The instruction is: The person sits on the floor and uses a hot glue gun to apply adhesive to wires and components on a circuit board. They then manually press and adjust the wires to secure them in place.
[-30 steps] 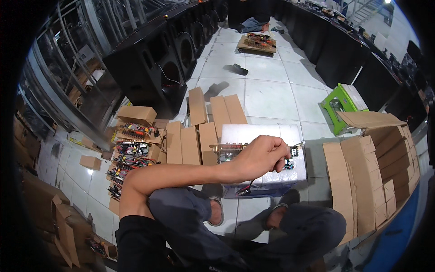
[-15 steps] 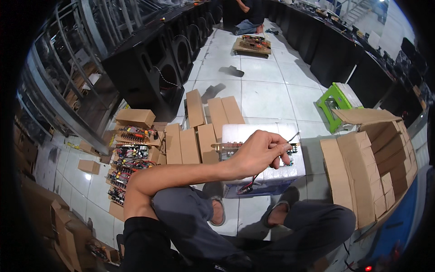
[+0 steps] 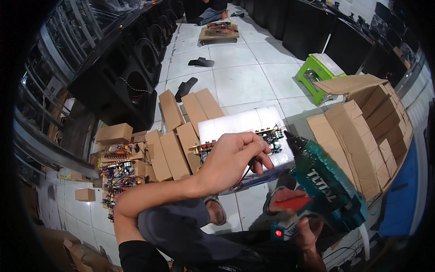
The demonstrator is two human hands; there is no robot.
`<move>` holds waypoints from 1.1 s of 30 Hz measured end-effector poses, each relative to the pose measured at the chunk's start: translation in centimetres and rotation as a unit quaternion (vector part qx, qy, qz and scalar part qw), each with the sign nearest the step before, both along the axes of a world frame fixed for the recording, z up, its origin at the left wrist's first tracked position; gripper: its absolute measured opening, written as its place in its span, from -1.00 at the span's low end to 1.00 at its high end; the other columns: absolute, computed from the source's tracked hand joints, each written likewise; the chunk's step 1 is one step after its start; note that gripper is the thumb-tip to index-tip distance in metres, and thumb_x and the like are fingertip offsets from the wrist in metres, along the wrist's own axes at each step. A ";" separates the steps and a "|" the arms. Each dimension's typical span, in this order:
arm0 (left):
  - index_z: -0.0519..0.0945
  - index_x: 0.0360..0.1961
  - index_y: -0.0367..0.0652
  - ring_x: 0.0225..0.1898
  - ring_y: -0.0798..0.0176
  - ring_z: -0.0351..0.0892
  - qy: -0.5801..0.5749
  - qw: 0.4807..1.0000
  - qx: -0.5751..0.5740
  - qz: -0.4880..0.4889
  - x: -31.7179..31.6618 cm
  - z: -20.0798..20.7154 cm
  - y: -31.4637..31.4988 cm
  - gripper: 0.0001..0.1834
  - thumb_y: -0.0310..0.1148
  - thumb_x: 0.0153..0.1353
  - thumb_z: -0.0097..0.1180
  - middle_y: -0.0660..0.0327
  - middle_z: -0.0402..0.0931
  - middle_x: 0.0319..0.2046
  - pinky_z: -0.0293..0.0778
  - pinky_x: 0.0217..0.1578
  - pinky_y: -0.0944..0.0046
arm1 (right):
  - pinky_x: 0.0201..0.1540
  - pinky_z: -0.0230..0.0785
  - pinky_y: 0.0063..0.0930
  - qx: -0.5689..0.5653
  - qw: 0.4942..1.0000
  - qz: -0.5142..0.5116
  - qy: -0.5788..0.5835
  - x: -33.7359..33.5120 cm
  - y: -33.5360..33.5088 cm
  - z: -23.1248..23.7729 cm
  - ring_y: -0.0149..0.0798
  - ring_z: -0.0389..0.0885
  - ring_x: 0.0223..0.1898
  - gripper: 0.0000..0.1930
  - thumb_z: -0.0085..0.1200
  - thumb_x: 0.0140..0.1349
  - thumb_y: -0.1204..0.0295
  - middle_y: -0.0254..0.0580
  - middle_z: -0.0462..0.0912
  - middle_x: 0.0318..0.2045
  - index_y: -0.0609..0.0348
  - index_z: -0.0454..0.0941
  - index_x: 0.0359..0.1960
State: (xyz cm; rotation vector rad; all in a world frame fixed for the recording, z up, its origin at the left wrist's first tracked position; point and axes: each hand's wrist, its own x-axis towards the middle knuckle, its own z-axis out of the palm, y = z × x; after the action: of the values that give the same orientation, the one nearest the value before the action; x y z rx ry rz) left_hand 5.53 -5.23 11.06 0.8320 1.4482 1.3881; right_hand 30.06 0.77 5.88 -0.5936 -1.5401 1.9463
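Note:
My left hand (image 3: 235, 156) reaches over a circuit board (image 3: 273, 136), its fingers pinched on a thin dark wire (image 3: 248, 171) that hangs below them. The fingertips hide part of that grip. The board lies on a white foam block (image 3: 235, 119) in front of my knees. In my right hand (image 3: 304, 229), closed round the handle, is a teal glue gun (image 3: 328, 181) with a red trigger and a lit red light. Its dark nozzle points at the board's right end, close to it. A pale glue stick (image 3: 364, 242) sticks out at the back.
Small brown boxes (image 3: 165, 154) stand left of the foam block, beside several circuit boards (image 3: 120, 174). An open carton (image 3: 335, 147) of boxes is at the right, near a green step stool (image 3: 312, 79). Black speaker cabinets (image 3: 115, 77) line the left. A person (image 3: 208, 11) sits far ahead.
My right hand has come into view from the lower right with the glue gun, its nozzle by the board. My left hand has shifted left in the picture; the whole view has turned somewhat.

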 end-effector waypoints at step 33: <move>0.58 -0.20 -0.42 -0.40 0.40 0.60 0.023 0.999 -0.008 -0.030 0.6 -0.8 0.3 -0.71 -0.36 0.48 -0.06 0.04 0.68 -0.35 0.52 -0.31 0.42 | -0.03 0.44 -0.21 0.065 0.994 -0.078 -0.025 -1.2 0.1 -2.7 -0.18 0.62 -0.21 -0.75 -0.03 0.22 0.43 -0.05 0.69 -0.31 0.36 0.62 -0.23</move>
State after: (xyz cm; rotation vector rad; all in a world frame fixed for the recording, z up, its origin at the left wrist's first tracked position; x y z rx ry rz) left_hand 6.09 -4.96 10.25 0.8953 1.4570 1.3178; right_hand 28.88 0.86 3.13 -0.6895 -1.5878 1.7120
